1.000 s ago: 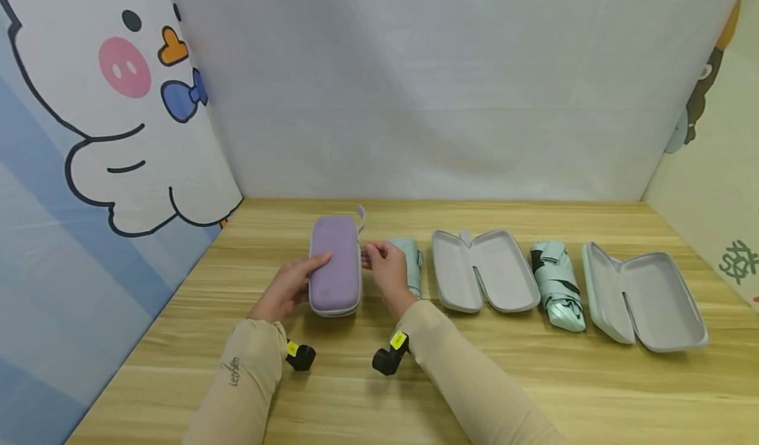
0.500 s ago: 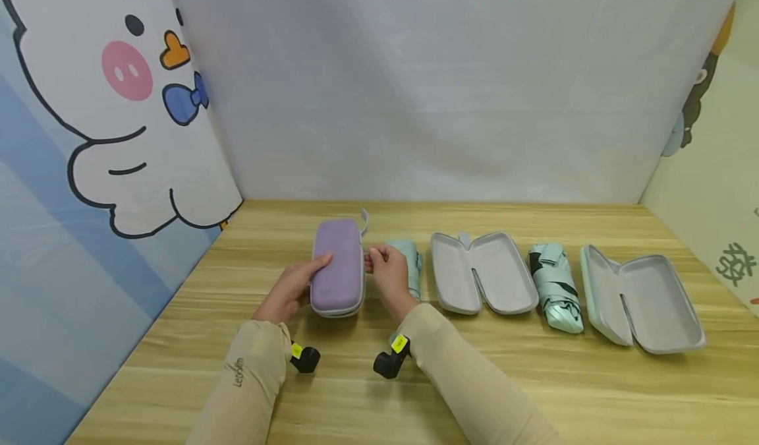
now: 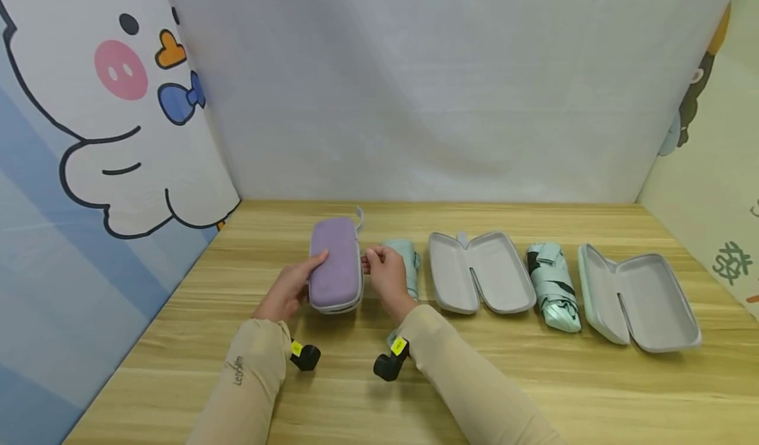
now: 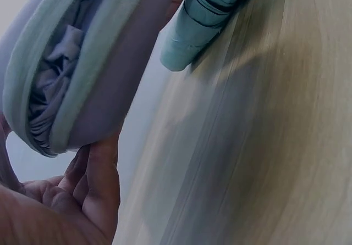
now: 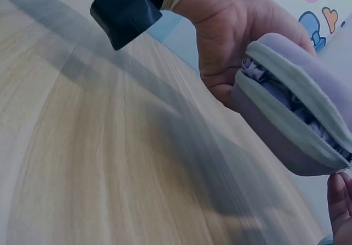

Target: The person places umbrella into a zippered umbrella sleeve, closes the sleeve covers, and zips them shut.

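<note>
A purple zip case [image 3: 335,264] with a pale zipper band is held up over the table, its near end tipped toward me. My left hand [image 3: 287,288] grips its left side, thumb on the top face and fingers beneath. In the left wrist view, crumpled purple fabric [image 4: 55,74] shows through the unzipped gap. My right hand [image 3: 388,275] is at the right edge, thumb and forefinger pinching the zipper pull, which the fingertips mostly hide. In the right wrist view its fingertips [image 5: 336,193] are right at the end of the gap.
A rolled mint fabric bundle [image 3: 409,267] lies just behind my right hand, partly hidden. Farther right are an open grey-lined case [image 3: 501,270], a second mint bundle [image 3: 555,293] with black patches, and another open case [image 3: 658,306]. A white curtain [image 3: 439,102] stands behind the table.
Little differs. Both hands keep their hold on the purple case, which has shifted and tilted only slightly, with my right fingers still at its right edge.
</note>
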`<state>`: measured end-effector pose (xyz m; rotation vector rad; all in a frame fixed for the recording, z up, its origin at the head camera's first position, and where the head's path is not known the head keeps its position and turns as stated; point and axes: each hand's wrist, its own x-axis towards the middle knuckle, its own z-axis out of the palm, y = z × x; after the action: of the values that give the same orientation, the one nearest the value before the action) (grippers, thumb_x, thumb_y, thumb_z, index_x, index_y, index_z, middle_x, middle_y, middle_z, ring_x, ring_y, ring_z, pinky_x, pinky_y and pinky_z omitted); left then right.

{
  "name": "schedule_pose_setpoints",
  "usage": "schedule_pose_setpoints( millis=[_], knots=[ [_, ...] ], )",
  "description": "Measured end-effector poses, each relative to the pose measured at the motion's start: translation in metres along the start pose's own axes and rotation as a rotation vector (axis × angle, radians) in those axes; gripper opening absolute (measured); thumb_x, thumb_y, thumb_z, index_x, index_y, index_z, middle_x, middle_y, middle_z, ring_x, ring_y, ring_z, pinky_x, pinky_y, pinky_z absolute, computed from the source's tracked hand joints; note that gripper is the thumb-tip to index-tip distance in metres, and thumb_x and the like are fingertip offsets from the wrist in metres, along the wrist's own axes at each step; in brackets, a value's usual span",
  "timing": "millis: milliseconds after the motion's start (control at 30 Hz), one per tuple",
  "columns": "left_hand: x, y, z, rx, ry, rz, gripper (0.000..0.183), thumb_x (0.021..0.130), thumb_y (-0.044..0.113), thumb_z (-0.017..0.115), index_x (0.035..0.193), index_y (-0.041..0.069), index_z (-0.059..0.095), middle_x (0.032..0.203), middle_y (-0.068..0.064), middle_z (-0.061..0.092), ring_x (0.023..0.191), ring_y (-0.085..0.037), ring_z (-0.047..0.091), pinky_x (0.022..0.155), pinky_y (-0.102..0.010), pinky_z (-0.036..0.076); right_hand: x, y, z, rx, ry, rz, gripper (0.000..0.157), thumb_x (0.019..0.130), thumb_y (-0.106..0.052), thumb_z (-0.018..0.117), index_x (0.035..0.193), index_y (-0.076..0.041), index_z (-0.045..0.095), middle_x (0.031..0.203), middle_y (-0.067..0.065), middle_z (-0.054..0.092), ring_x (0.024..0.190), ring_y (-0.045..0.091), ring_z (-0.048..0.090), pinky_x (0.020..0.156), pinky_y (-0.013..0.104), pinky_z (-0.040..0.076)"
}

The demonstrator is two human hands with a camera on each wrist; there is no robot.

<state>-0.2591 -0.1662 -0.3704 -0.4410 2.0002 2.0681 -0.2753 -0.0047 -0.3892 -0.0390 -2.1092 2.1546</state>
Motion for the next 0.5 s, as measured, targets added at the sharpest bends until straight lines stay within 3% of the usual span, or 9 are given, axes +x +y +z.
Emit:
schedule_pose_setpoints(
  millis=[133,333,500],
  knots=[
    [-0.0011,0.002,0.0011,0.011,-0.007,0.003,0.068,0.087,0.041,0.062,0.132,-0.007,0.042,0.11,-0.011,0.057,0.08,-0.014,0.059,0.069,-0.025,0.049,-0.0007,-0.001,-0.0012,-0.009,0.001,0.0,0.018,0.095,-0.003,0.051,0.101,0.012,0.059,0.087,0.019,0.064,0.07,0.013,0.059,0.065,0.025,0.052],
    [-0.0008,0.0014,0.0023,0.033,-0.008,-0.007,0.07,0.088,0.043,0.061,0.134,-0.006,0.041,0.125,-0.018,0.051,0.09,-0.018,0.058,0.075,-0.027,0.048,-0.0025,0.0006,-0.002,-0.002,-0.001,-0.01,0.018,0.095,-0.003,0.05,0.099,0.013,0.059,0.086,0.02,0.064,0.072,0.018,0.061,0.066,0.026,0.052],
    [0.0004,0.0014,0.005,0.046,-0.005,-0.016,0.07,0.088,0.045,0.059,0.135,-0.004,0.041,0.128,-0.019,0.049,0.093,-0.019,0.056,0.074,-0.027,0.047,-0.003,0.0015,-0.0046,-0.004,-0.007,-0.004,0.017,0.095,-0.003,0.05,0.097,0.011,0.059,0.087,0.02,0.064,0.071,0.017,0.06,0.068,0.029,0.052]
  ],
)
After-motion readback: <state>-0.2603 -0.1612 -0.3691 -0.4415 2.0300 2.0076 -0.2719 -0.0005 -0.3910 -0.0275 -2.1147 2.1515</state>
